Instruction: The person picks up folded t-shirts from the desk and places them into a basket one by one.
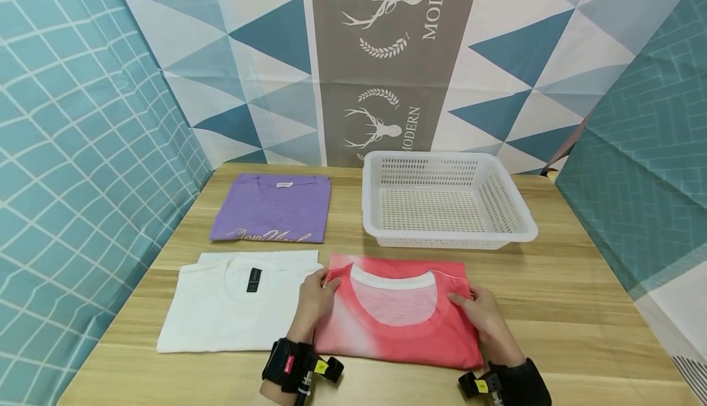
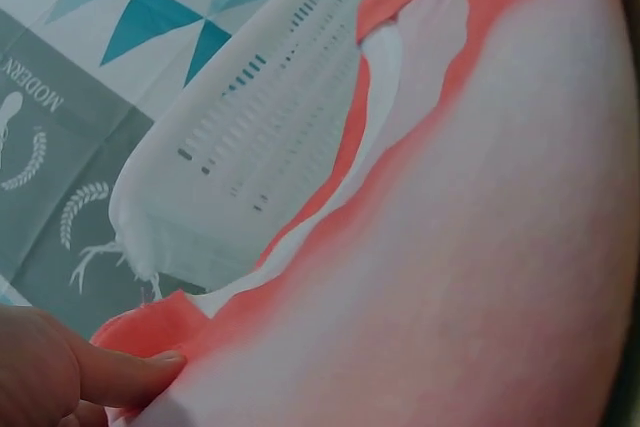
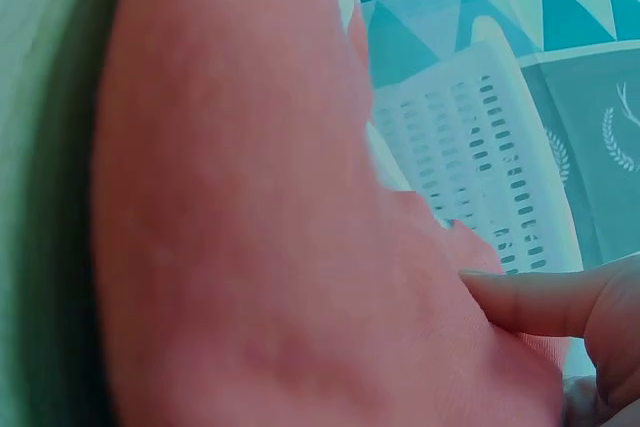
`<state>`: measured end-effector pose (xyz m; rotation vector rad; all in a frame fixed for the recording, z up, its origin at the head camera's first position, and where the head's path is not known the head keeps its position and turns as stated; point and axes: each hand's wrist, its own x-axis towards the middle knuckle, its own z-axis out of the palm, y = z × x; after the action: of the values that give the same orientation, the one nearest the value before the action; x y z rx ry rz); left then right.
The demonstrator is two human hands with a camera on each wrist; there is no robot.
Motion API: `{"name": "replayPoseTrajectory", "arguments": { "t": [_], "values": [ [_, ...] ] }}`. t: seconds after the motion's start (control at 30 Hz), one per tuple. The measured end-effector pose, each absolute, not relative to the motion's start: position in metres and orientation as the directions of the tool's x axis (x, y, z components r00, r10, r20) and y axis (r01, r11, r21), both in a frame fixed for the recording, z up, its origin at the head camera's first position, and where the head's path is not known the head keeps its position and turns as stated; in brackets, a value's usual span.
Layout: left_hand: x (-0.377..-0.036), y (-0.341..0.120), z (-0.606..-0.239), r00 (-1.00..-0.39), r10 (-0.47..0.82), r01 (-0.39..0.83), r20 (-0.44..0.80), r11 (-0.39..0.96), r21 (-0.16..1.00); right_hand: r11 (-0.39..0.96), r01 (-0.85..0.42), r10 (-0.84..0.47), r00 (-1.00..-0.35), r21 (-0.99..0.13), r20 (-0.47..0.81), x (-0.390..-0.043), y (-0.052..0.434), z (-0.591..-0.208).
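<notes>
A folded red and white T-shirt (image 1: 403,338) lies near the front of the table, its white-trimmed neck facing the back. My left hand (image 1: 316,298) pinches its left shoulder; in the left wrist view the thumb (image 2: 140,377) presses on the red cloth. At the right shoulder, my right hand (image 1: 483,314) pinches the fabric, the thumb (image 3: 530,302) on top in the right wrist view. The fingers under the cloth are mostly hidden. Just left of my left hand is a folded white T-shirt (image 1: 204,314) with a black neck label.
Behind the red shirt stands a white perforated plastic basket (image 1: 450,236) with nothing in it. A folded purple T-shirt (image 1: 270,210) lies at the back left of the wooden table (image 1: 563,308). Patterned cloths (image 1: 265,56) hang around the table.
</notes>
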<state>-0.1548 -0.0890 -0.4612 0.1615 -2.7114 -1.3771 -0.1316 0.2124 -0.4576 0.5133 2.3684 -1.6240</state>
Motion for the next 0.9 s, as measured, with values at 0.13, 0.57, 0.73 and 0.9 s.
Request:
{"name": "replayPoseTrajectory", "arguments": {
  "t": [0.13, 0.57, 0.73, 0.9],
  "values": [
    [-0.15, -0.089, -0.458, -0.985, -0.146, -0.011, 0.089, 0.576, 0.818, 0.327, 0.394, 0.173, -0.919, -0.859, -0.356, -0.129, 0.211, -0.453],
    [-0.137, -0.088, -0.437, -0.972, -0.148, 0.091, 0.183, 0.479, 0.873, 0.323, 0.369, 0.245, -0.922, -0.872, -0.299, -0.114, 0.21, -0.431],
    [-0.133, -0.086, -0.43, -0.967, -0.176, 0.091, 0.183, 0.433, 0.897, 0.297, 0.352, 0.266, -0.923, -0.887, -0.277, -0.109, 0.21, -0.425],
    [-0.129, -0.085, -0.422, -0.963, -0.187, 0.11, 0.193, 0.384, 0.917, 0.269, 0.332, 0.263, -0.928, -0.904, -0.263, -0.103, 0.21, -0.415]
  ]
}}
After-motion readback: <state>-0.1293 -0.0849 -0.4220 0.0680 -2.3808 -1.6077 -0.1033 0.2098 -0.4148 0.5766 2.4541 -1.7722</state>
